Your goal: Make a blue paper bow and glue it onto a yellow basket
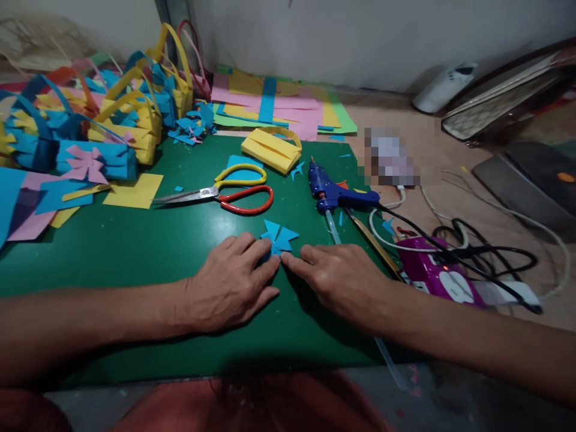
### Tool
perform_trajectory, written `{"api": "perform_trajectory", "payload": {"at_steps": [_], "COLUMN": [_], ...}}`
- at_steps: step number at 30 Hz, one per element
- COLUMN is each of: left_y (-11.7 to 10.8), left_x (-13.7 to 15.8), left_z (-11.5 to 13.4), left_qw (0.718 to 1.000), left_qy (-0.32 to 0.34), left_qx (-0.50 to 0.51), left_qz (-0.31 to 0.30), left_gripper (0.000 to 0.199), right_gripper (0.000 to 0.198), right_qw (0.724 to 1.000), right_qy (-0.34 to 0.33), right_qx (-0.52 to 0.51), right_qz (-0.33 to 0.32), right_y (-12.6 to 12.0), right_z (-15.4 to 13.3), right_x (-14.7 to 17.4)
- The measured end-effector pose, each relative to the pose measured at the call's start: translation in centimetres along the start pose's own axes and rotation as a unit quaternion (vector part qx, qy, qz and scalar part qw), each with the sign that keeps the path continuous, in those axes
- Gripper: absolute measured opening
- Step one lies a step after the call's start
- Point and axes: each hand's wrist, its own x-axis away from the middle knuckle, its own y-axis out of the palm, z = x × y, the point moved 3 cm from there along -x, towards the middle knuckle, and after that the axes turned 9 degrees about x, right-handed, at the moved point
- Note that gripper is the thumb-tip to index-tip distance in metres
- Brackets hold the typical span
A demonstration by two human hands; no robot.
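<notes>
A small blue paper flower (282,238) with pointed petals lies flat on the green board (135,258). My left hand (236,282) presses its fingertips onto the flower's left and lower edge, fingers bent and close together. From the right, my right hand (335,273) meets the flower's lower edge with the index fingertip, the other fingers curled under. Part of the flower is hidden beneath the fingertips. Beyond the hands lie scissors (209,193) with one yellow and one red handle. A blue glue gun (330,191) rests on its side, a clear glue stick (332,227) in its back.
Finished paper baskets (96,161) crowd the back left. A yellow paper basket (271,150) lies behind the scissors. Coloured sheets (288,96) are stacked at the wall. On the right are a purple power strip (434,273), tangled cables, a pencil-like stick (373,243) and a bag (499,99).
</notes>
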Motion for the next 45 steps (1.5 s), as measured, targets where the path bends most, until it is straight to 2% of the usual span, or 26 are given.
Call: {"api": "perform_trajectory", "payload": {"at_steps": [9, 13, 15, 17, 19, 24, 27, 31, 45], "left_y": [-0.2, -0.2, -0.3, -0.3, -0.3, -0.2, -0.2, -0.1, -0.1], "left_x": [-0.2, -0.1, -0.1, -0.1, 0.0, 0.0, 0.0, -0.1, -0.1], "left_z": [0.1, 0.1, 0.1, 0.1, 0.0, -0.1, -0.1, -0.1, -0.1], "left_qw": [1.000, 1.000, 1.000, 1.000, 1.000, 1.000, 1.000, 1.000, 1.000], "left_qy": [0.001, 0.001, 0.001, -0.001, 0.000, 0.000, 0.000, -0.003, -0.004], "left_qx": [-0.019, -0.016, -0.011, -0.006, -0.003, -0.002, -0.006, -0.002, -0.014], "left_qz": [-0.007, -0.007, -0.004, 0.004, 0.011, 0.010, 0.002, -0.003, -0.006], "left_gripper": [0.040, 0.038, 0.038, 0.039, 0.040, 0.041, 0.040, 0.039, 0.039], "right_gripper": [0.023, 0.023, 0.024, 0.023, 0.023, 0.029, 0.035, 0.038, 0.033], "right_qw": [0.999, 0.992, 0.982, 0.976, 0.980, 0.990, 0.990, 0.988, 0.986], "right_qy": [0.023, 0.109, 0.169, 0.198, 0.179, 0.033, -0.008, -0.033, -0.048], "right_qx": [-0.041, 0.010, 0.047, 0.054, 0.032, 0.010, 0.006, 0.008, 0.024], "right_qz": [0.023, 0.065, 0.074, 0.073, 0.079, 0.137, 0.143, 0.153, 0.160], "right_y": [-0.4, -1.0, -1.2, -1.1, -0.9, -0.4, -0.1, 0.0, 0.1], "right_z": [0.5, 3.0, 4.7, 5.7, 5.6, 2.5, 1.3, 0.9, 0.6], "right_x": [0.2, 0.4, 0.6, 0.7, 0.8, 0.5, 0.2, -0.1, -0.6]}}
